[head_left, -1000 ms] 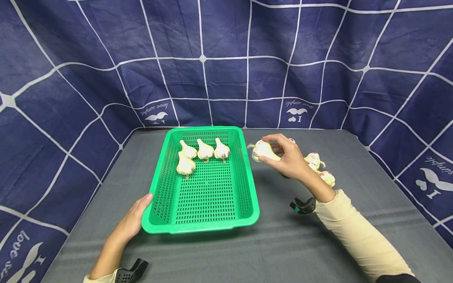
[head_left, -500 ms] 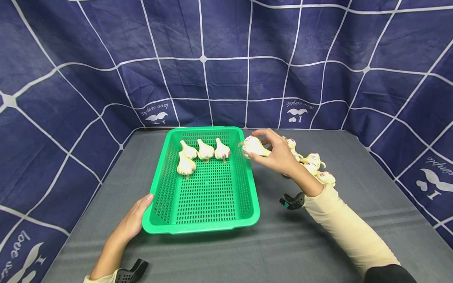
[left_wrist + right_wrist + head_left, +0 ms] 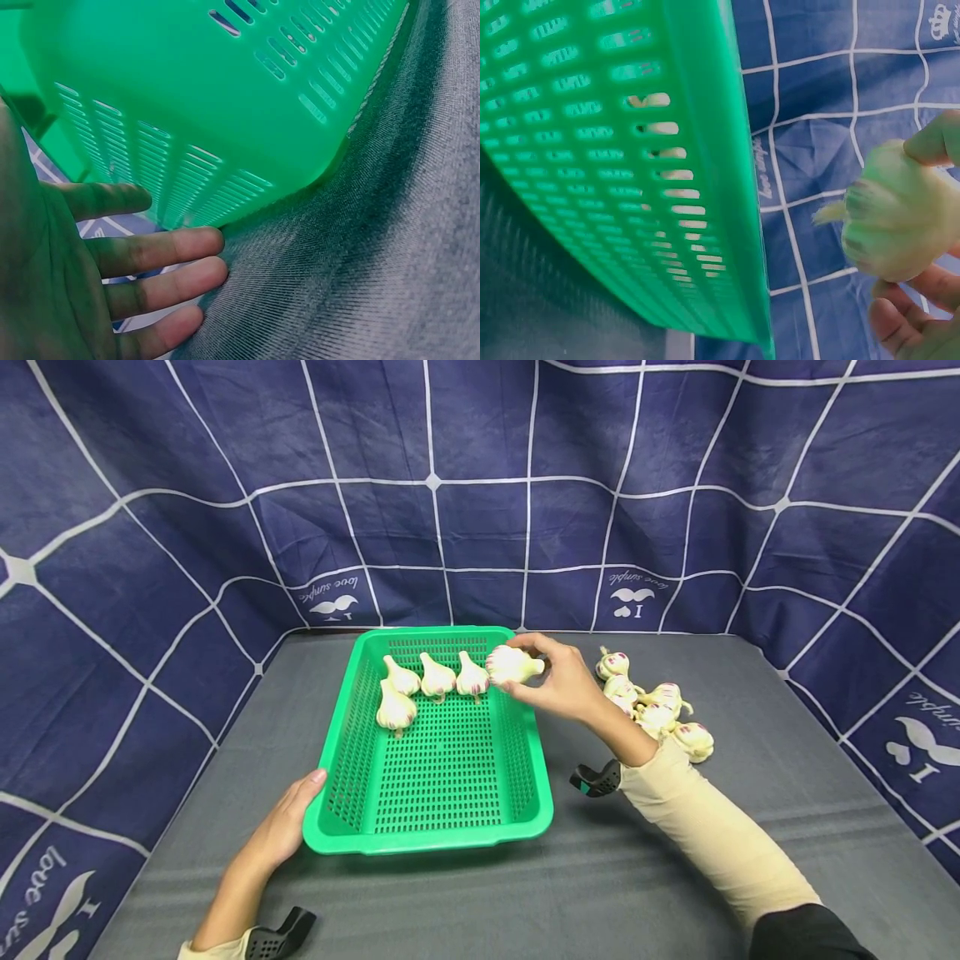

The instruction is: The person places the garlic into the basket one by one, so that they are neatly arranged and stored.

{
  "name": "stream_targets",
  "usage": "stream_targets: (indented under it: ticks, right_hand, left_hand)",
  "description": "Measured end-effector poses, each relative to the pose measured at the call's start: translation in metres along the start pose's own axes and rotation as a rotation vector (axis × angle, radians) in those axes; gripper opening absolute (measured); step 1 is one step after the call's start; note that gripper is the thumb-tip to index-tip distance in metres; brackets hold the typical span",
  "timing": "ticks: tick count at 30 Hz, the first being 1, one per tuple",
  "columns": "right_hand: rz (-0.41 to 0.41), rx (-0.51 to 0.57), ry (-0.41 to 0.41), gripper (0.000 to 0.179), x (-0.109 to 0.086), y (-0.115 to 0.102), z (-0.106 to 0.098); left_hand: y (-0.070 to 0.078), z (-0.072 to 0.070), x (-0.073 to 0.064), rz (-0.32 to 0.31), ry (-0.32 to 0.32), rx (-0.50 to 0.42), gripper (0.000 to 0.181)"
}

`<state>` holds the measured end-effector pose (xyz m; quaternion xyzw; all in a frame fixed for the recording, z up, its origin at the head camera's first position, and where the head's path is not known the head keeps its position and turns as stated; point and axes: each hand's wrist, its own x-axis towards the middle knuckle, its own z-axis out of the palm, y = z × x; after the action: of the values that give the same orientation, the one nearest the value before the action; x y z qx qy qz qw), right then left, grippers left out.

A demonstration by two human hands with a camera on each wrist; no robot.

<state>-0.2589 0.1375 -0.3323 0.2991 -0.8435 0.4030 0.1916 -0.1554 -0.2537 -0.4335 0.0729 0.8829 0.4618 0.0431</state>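
A green plastic basket [image 3: 438, 842] with slotted walls holds several garlic bulbs [image 3: 437, 677] along its far end and left side. My left hand [image 3: 288, 818] is at the basket's near left corner, its thumb by the rim. In the left wrist view the fingers [image 3: 161, 251] extend loosely beside the outer wall. My right hand [image 3: 562, 681] pinches a garlic bulb [image 3: 510, 665] between thumb and fingers over the basket's right rim, stem pointing right. The right wrist view shows that bulb [image 3: 892, 214] higher than the rim, its root tuft toward the basket.
To the right, a loose pile of several garlic bulbs [image 3: 656, 706] lies on the grey cloth-covered table [image 3: 757, 735]. A blue, white-lined cloth [image 3: 480, 527] hangs behind the table and along both sides.
My right hand has carried the garlic bulb leftward, from beside the basket to over its right rim. More of the pile on the right now shows. The left hand and basket stay put.
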Motion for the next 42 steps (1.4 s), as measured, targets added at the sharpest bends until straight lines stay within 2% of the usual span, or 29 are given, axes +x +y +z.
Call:
stream_targets:
  ticks: [5,10,17,22,25,29,32,35,42]
  right_hand:
    - [-0.013,0.018,-0.083,0.045,0.006,-0.003,0.007]
    - [-0.024,-0.05,-0.15,0.048,0.013,-0.004,0.012]
    - [0.048,-0.031,-0.264,0.055,0.025,-0.008,0.017]
    - [0.077,-0.041,-0.364,0.052,0.035,-0.008,0.021]
    - [0.136,0.026,-0.439,0.051,0.039,-0.005,0.023]
    - [0.234,0.178,-0.518,0.051,0.041,-0.001,0.026]
    - [0.27,0.256,-0.545,0.055,0.042,0.002,0.028]
    - [0.285,0.273,-0.56,0.061,0.044,0.003,0.03]
    - [0.251,0.159,-0.584,0.067,0.052,0.003,0.035]
  left_hand:
    - [-0.001,0.0,0.001,0.026,0.001,0.0,0.063]
    - [-0.002,0.0,0.001,0.037,0.007,-0.003,0.062]
    - [0.0,-0.001,0.001,0.047,-0.001,-0.009,0.064]
    - [0.0,-0.001,0.002,0.05,0.005,0.004,0.063]
    - [0.001,-0.001,0.002,0.047,0.006,0.011,0.063]
    - [0.0,0.0,0.002,0.049,0.004,0.017,0.062]
    - [0.0,0.0,0.003,0.039,0.003,0.02,0.063]
    - [0.001,-0.001,0.003,0.029,0.003,0.022,0.064]
    - [0.0,-0.001,0.002,0.047,0.009,0.014,0.063]
